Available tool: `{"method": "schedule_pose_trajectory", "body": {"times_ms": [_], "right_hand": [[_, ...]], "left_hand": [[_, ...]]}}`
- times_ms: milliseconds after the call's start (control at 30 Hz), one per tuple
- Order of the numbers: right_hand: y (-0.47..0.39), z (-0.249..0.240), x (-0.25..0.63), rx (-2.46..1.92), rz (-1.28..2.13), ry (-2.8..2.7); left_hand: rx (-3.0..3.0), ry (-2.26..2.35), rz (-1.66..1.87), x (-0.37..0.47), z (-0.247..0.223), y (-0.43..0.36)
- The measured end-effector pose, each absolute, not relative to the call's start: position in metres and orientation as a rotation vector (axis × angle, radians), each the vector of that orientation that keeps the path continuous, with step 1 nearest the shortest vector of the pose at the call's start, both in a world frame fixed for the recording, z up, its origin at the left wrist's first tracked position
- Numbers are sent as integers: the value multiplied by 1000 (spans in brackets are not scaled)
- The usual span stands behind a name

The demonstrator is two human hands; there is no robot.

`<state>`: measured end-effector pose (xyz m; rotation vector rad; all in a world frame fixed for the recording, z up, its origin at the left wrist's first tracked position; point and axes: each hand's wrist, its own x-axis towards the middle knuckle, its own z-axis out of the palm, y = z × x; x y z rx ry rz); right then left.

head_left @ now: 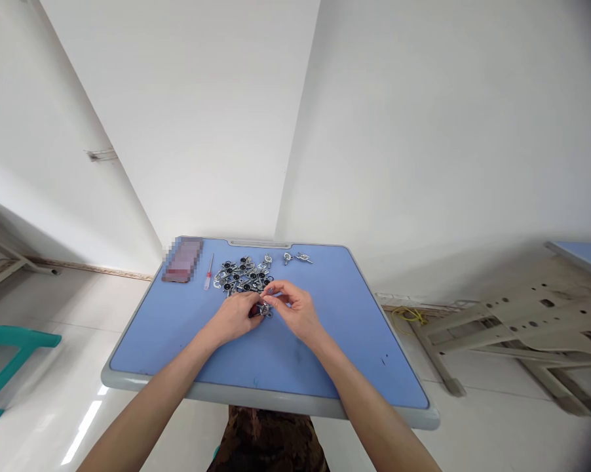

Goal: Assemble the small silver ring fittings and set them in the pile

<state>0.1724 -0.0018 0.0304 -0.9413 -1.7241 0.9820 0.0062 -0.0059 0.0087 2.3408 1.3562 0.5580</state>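
Over the middle of the blue desk, my left hand is closed around a small metal hardware piece with a dark round part. My right hand meets it from the right, thumb and forefinger pinched together at the piece's upper end. What sits between those right fingertips is too small to make out. Just beyond both hands lies a pile of similar metal pieces with black round parts. A few more metal pieces lie apart at the far side of the desk.
Left of the pile lies a screwdriver with a clear and red handle. A blurred-out flat object rests at the far left corner. White walls stand behind the desk. A green stool is at left, another desk's frame at right.
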Motion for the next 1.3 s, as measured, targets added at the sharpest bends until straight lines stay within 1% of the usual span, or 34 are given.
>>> {"method": "schedule_pose_trajectory", "body": {"times_ms": [333, 633, 867, 1133, 1300], "right_hand": [[-2, 26, 172, -961, 923, -1757], [-1, 26, 173, -915, 960, -1749], [3, 26, 176, -900, 925, -1752], [6, 27, 180, -871, 960, -1823], [12, 31, 180, -769, 1065, -1878]], "left_hand": [[2346, 1360, 564, 7, 12, -8], [2342, 1268, 563, 5, 11, -6], [2371, 1221, 547, 2, 10, -5], [2377, 1210, 538, 2, 11, -4], [2372, 1210, 534, 2, 11, -4]]}}
